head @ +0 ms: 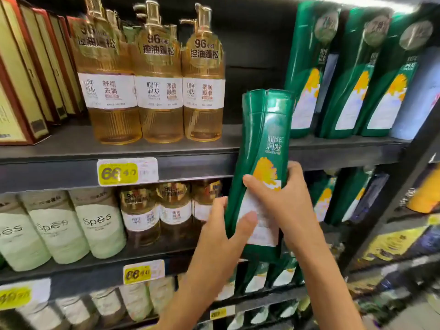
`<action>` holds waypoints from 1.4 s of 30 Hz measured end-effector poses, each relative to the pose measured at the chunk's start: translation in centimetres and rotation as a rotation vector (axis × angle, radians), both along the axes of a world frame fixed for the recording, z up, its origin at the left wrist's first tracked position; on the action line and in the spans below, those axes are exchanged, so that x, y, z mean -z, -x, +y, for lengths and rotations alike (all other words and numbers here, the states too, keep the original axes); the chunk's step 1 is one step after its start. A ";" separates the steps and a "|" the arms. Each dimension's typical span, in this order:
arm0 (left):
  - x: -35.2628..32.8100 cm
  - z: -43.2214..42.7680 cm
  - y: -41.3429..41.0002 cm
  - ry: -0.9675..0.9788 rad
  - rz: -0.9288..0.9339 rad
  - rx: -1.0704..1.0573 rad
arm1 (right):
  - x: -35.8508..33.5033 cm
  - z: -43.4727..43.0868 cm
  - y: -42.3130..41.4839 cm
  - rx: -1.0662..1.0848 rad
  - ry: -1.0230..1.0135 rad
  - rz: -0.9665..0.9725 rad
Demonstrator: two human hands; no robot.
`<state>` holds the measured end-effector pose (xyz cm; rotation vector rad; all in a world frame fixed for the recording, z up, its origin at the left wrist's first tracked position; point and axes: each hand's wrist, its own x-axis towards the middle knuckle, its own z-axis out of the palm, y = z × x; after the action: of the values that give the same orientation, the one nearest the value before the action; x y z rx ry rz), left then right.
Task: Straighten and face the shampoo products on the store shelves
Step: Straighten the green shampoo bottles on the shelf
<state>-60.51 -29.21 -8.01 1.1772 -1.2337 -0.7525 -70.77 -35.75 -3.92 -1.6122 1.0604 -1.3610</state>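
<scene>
Green glossy plastic, so that green bottle [262, 144] looks slick and, judging by its size, probably hefty. You're holding it in mid-air, nearly upright, label facing you, in front of the shelf [71, 148]. Your left hand [221, 232] and right hand [288, 201] both have fingers [220, 203] wrapped round its lower half, which is a good spot. The gap's at 12 o'clock, amber pump bottles [157, 91] at 10, the matching green row [352, 79] at 2.

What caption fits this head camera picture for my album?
A green shampoo bottle held by the left hand and right hand near the shelf.
</scene>
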 end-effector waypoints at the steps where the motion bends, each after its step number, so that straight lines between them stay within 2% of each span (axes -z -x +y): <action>1: 1.0 0.5 0.2 -0.002 0.018 -0.007 | 0.9 0.3 0.1 -0.035 -0.048 0.008; 4: 2.8 2.0 0.4 -0.011 0.087 0.039 | 3.0 1.4 1.1 -0.204 -0.208 -0.054; 9: 4.6 3.1 -0.1 -0.030 0.135 0.100 | 5.6 2.9 2.6 -0.430 -0.325 -0.256; 13: 5.3 3.5 -0.4 -0.088 0.212 0.172 | 7.0 3.1 3.3 -0.562 -0.525 -0.549; 17: 5.8 3.4 0.3 -0.132 0.230 0.302 | 7.7 3.7 3.1 -0.794 -0.498 -0.779; 20: 6.3 3.5 0.3 -0.205 0.317 0.454 | 7.3 4.0 4.5 -0.599 -0.363 -0.823; 21: 6.5 3.3 0.3 -0.248 0.341 0.504 | 7.5 3.9 4.5 -0.583 -0.350 -0.813; 22: 6.8 2.9 0.6 -0.312 0.338 0.502 | 8.2 3.7 4.2 -0.664 -0.359 -0.796; 23: 6.5 2.3 1.2 -0.380 0.322 0.461 | 8.5 3.9 4.3 -0.640 -0.419 -0.767; 25: 7.1 2.5 0.9 -0.358 0.251 0.425 | 9.2 3.7 5.2 -0.535 -0.424 -0.688; 27: 7.9 2.2 1.1 -0.301 0.191 0.430 | 9.0 3.6 5.7 -0.420 -0.380 -0.515; 29: 6.8 1.7 2.6 -0.376 -0.012 0.466 | 8.5 3.8 5.7 -0.312 -0.348 -0.415; 31: 7.1 2.7 2.5 -0.283 -0.119 0.427 | 8.2 4.0 5.3 -0.197 -0.332 -0.354; 33: 7.5 2.5 3.0 -0.251 -0.003 0.350 | 8.2 4.1 4.9 -0.089 -0.314 -0.288; 36: 7.9 2.0 3.3 -0.315 0.148 0.393 | 8.4 4.2 4.9 -0.021 -0.327 -0.188; 38: 8.0 2.1 3.0 -0.318 0.232 0.471 | 8.5 4.1 5.6 -0.067 -0.349 -0.155; 42: 7.6 1.8 2.1 -0.371 0.356 0.700 | 8.9 3.7 6.8 -0.235 -0.408 -0.251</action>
<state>-62.57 -27.46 -15.61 0.8260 -1.2291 -1.6930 -77.60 -32.01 -12.78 -1.1889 0.8952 -1.0737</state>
